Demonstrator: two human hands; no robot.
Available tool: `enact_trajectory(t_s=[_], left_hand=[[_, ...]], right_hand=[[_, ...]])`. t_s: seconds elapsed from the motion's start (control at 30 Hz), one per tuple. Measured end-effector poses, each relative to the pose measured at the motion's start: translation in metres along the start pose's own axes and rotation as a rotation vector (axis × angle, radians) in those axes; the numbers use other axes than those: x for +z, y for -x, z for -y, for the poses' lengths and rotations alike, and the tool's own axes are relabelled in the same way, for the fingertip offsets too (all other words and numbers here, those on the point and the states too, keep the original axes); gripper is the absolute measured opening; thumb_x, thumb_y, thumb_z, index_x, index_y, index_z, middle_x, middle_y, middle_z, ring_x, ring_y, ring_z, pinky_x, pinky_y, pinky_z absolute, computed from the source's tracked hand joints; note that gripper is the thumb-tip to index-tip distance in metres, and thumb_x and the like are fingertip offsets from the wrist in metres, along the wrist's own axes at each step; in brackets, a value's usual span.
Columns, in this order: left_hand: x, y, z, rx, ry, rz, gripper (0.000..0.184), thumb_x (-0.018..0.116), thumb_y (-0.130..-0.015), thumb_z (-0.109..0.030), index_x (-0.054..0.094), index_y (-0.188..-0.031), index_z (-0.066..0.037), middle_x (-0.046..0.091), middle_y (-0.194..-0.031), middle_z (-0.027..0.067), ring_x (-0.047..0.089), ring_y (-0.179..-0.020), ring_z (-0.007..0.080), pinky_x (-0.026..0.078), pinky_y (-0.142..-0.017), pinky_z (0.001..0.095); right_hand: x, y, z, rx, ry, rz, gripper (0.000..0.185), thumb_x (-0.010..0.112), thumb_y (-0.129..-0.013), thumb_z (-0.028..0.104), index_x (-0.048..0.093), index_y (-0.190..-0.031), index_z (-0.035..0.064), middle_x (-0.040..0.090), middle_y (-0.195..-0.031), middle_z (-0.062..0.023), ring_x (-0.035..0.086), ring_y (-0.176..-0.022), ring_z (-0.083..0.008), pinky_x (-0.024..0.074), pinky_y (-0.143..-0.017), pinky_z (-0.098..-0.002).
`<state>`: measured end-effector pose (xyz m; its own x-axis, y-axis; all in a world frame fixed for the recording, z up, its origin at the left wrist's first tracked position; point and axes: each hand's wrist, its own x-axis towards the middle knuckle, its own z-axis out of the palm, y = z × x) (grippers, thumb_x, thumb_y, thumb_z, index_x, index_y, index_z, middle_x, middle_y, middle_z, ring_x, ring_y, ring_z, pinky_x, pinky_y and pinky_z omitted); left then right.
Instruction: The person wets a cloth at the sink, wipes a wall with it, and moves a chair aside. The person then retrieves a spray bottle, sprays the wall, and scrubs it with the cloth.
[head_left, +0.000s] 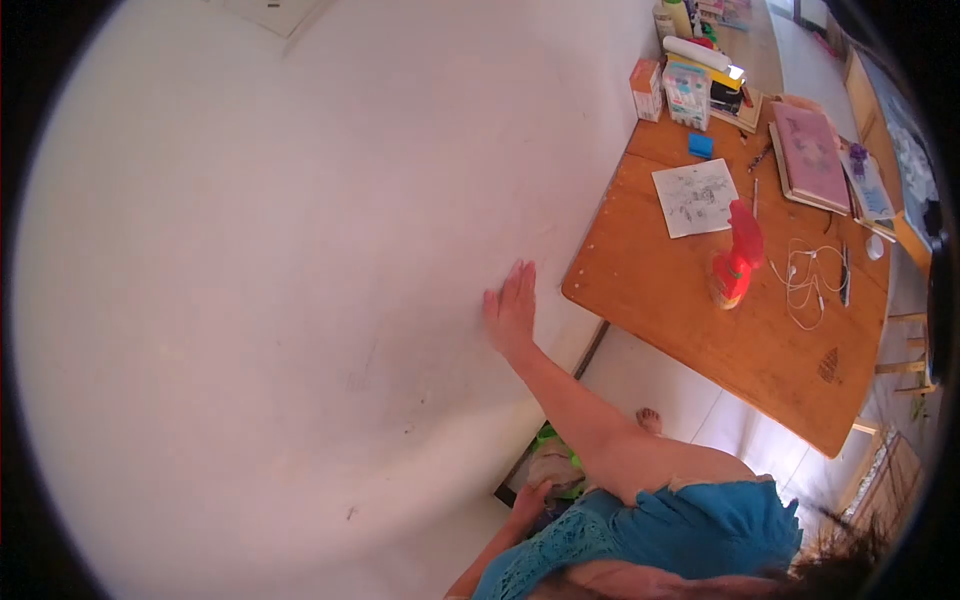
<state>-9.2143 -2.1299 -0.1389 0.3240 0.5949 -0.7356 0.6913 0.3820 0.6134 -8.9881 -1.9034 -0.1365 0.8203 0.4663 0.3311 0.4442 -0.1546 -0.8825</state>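
Observation:
My right hand [513,312] lies against the white wall [280,260], its fingers stretched out and the thumb apart. Faint dark marks show on the wall below and to the left of it. Lower down, my left hand [532,500] is closed on a beige cloth [556,468], close to my teal top [690,525]. Bright green material [576,488] shows beside the cloth; what it belongs to is partly hidden.
A wooden table [640,290] stands right of my right hand, its corner near the wall. On it are a red spray bottle [738,262], a drawing [694,198], white earphones [805,285], a pink book [810,155] and boxes [687,95]. A bare foot [650,420] shows below.

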Motion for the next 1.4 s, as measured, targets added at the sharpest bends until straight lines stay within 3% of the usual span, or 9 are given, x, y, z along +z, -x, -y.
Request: enact_trajectory(t_s=[0.13, 0.17, 0.27, 0.47, 0.57, 0.63, 0.93, 1.33, 1.4], left_hand=[[0.000, 0.001, -0.001, -0.014, 0.011, 0.007, 0.032, 0.049, -0.087, -0.019, 0.055, -0.113, 0.000, 0.060, -0.103, 0.0071, 0.055, -0.095, 0.0173, 0.042, -0.083, 0.0292], [-0.002, 0.004, -0.006, 0.031, 0.006, 0.029, 0.032, 0.049, -0.087, -0.019, 0.055, -0.112, -0.001, 0.060, -0.104, 0.0070, 0.054, -0.095, 0.0170, 0.041, -0.084, 0.0288], [-0.004, -0.012, 0.016, 0.158, 0.009, 0.112, 0.033, 0.051, -0.085, -0.021, 0.055, -0.112, -0.001, 0.059, -0.104, 0.0070, 0.054, -0.095, 0.0168, 0.042, -0.083, 0.0288], [-0.008, -0.025, 0.011, 0.108, -0.027, 0.143, 0.037, 0.054, -0.084, -0.026, 0.056, -0.110, 0.000, 0.060, -0.101, 0.0088, 0.056, -0.090, 0.0186, 0.044, -0.078, 0.0307], [-0.028, -0.039, 0.049, 0.035, -0.182, 0.057, 0.039, 0.054, -0.083, -0.028, 0.057, -0.110, 0.001, 0.061, -0.099, 0.0092, 0.056, -0.088, 0.0190, 0.044, -0.076, 0.0316], [-0.028, -0.029, 0.052, 0.036, -0.143, -0.004, 0.038, 0.054, -0.083, -0.028, 0.057, -0.109, 0.000, 0.061, -0.097, 0.0092, 0.057, -0.085, 0.0195, 0.045, -0.074, 0.0328], [-0.015, 0.011, 0.013, 0.103, 0.071, -0.039, 0.036, 0.052, -0.083, -0.025, 0.059, -0.104, 0.003, 0.062, -0.092, 0.0093, 0.056, -0.083, 0.0187, 0.045, -0.072, 0.0314], [-0.003, -0.003, 0.033, 0.391, 0.010, 0.091, 0.034, 0.050, -0.085, -0.027, 0.058, -0.108, -0.002, 0.061, -0.095, 0.0067, 0.056, -0.084, 0.0178, 0.045, -0.074, 0.0311], [0.002, 0.000, 0.029, 0.311, -0.036, 0.023, 0.034, 0.051, -0.085, -0.027, 0.058, -0.108, -0.002, 0.060, -0.096, 0.0066, 0.056, -0.084, 0.0174, 0.045, -0.074, 0.0306]], right_hand=[[-0.104, -0.074, 0.027, 0.151, 0.154, 0.696, 0.032, 0.052, -0.081, 0.028, 0.057, -0.094, -0.0010, 0.059, -0.097, -0.0202, 0.055, -0.094, -0.0344, 0.0458, -0.075, -0.0448], [-0.098, -0.074, 0.021, -0.174, 0.090, 0.327, 0.020, 0.054, -0.077, 0.023, 0.056, -0.073, 0.0038, 0.060, -0.073, -0.0107, 0.057, -0.072, -0.0306, 0.0468, -0.060, -0.0422], [-0.088, -0.111, 0.054, -0.194, 0.173, 0.691, 0.015, 0.055, -0.076, 0.020, 0.058, -0.079, 0.0056, 0.061, -0.084, -0.0104, 0.058, -0.079, -0.0284, 0.0469, -0.063, -0.0381], [-0.238, -0.079, 0.000, -0.472, -0.363, -0.219, 0.030, 0.062, -0.067, 0.004, 0.056, -0.096, 0.0068, 0.056, -0.095, -0.0110, 0.053, -0.094, -0.0286, 0.0426, -0.078, -0.0363], [-0.334, -0.072, -0.061, -0.443, -0.052, -0.595, 0.054, 0.068, -0.072, 0.012, 0.043, -0.118, 0.0005, 0.046, -0.119, -0.0141, 0.046, -0.109, -0.0271, 0.0356, -0.093, -0.0400], [-0.359, -0.076, -0.093, -0.179, -0.154, -0.414, 0.067, 0.071, -0.071, 0.015, 0.037, -0.126, -0.0006, 0.044, -0.124, -0.0134, 0.044, -0.113, -0.0244, 0.0341, -0.094, -0.0375], [-0.334, -0.125, -0.146, 0.082, -0.252, 0.275, 0.061, 0.072, -0.071, 0.020, 0.045, -0.124, 0.0058, 0.057, -0.108, -0.0092, 0.053, -0.099, -0.0171, 0.0422, -0.086, -0.0313], [-0.279, -0.112, -0.019, -0.489, -0.281, 0.140, 0.035, 0.065, -0.070, 0.006, 0.054, -0.103, 0.0011, 0.052, -0.099, -0.0105, 0.052, -0.092, -0.0217, 0.0423, -0.082, -0.0306], [-0.260, -0.106, -0.008, -0.313, -0.456, 0.190, 0.030, 0.064, -0.071, 0.006, 0.056, -0.099, 0.0015, 0.057, -0.090, -0.0076, 0.056, -0.085, -0.0181, 0.0445, -0.076, -0.0279]])
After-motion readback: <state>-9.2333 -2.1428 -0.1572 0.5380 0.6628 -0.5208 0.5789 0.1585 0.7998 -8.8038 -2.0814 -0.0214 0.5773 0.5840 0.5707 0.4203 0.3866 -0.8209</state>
